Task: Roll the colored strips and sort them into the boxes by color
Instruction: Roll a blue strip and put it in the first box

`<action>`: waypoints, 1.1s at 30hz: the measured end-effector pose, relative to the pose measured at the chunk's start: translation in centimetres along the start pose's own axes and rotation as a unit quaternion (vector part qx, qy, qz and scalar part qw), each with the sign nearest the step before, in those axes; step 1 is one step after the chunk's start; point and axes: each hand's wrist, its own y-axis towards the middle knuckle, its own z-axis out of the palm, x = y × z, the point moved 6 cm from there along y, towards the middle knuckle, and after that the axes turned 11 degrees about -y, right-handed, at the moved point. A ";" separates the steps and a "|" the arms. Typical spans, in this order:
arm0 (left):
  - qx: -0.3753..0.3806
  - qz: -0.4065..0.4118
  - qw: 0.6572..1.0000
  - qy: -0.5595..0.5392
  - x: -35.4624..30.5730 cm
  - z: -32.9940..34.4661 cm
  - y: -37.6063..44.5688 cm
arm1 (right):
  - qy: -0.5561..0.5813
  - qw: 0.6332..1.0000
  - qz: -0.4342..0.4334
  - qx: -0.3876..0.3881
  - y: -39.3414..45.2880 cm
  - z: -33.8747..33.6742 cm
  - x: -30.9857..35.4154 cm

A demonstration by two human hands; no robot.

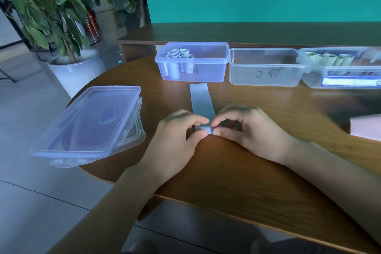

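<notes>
Head view, strip: pale blue strip (201, 101) lies flat on the wooden table (237, 167), running from the hands toward the left box (192, 62); near end is curled into a small start of a roll.
Left hand: left hand (179, 130) pinches the rolled end between thumb and fingertips.
Right hand: right hand (245, 128) pinches the same end from the other side, fingers curled over it.
Handling: looks thin, light and limp, likely paper or film; probably springs open if released. Best held at the roll's two edges, tension even, or it may telescope.
Boxes: left box holds pale rolls; middle box (266, 68) shows none; right box (340, 68) holds greenish rolls, blurred.
Lids: stacked lids (88, 123) sit at the table's left edge.
</notes>
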 end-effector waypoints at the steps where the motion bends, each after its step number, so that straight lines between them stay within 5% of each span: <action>1: 0.003 -0.004 1.000 -0.005 -0.1 0.0 0.0 | -0.002 1.000 0.000 -0.004 0.1 0.0 0.0; 19: -0.030 0.014 0.999 0.022 0.5 0.0 1.1 | -0.049 0.998 0.005 -0.041 1.0 0.3 -0.8; 33: 0.022 0.013 0.998 0.061 0.9 0.7 3.3 | -0.097 0.994 0.004 -0.042 2.0 0.3 -1.1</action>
